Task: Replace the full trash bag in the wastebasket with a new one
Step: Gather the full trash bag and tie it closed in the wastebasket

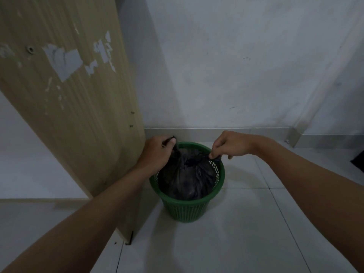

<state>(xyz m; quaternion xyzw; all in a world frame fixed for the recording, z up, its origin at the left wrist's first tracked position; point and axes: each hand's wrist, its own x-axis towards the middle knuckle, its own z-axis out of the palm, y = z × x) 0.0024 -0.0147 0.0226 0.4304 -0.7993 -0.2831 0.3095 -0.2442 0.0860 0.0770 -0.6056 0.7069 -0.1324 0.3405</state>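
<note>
A green plastic mesh wastebasket [187, 210] stands on the tiled floor. Inside it sits a full black trash bag [189, 180], gathered toward the middle. My left hand [155, 152] is closed around the bag's left top end, above the basket's far-left rim. My right hand [230, 144] pinches the bag's right top end over the far-right rim. The two ends are pulled apart and taut. The bag's lower part is hidden by the basket wall.
A tall wooden panel [74, 107] with peeling tape rises right beside the basket on the left. A white wall [236, 66] and baseboard stand just behind it. Pale floor tiles [246, 233] spread to the right and front. A dark object [358, 161] shows at the right edge.
</note>
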